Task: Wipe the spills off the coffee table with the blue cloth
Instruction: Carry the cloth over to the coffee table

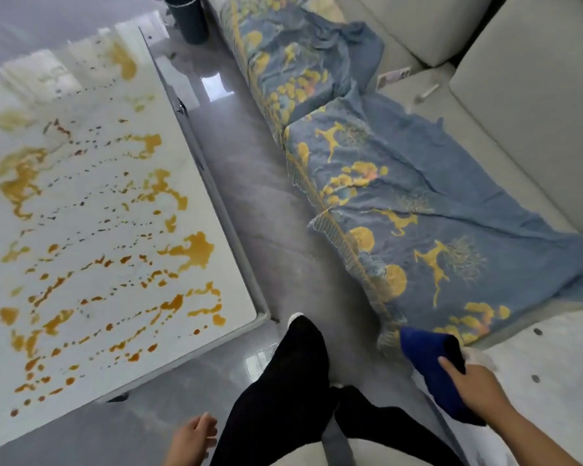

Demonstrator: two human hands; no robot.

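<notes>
**Already in hand, cloth has yet to meet the mess**

Right hand (pixel 478 388) grips the dark blue folded cloth (pixel 431 361) beside the patterned blue sofa throw (pixel 435 210); left hand (pixel 192 438) hangs loosely open, empty. Orange-brown spills (pixel 192 252) cover the white glossy coffee table (pixel 239 290), well apart. Careless wiping risks pushing liquid over the near edge onto the grey floor (pixel 249 183).
</notes>
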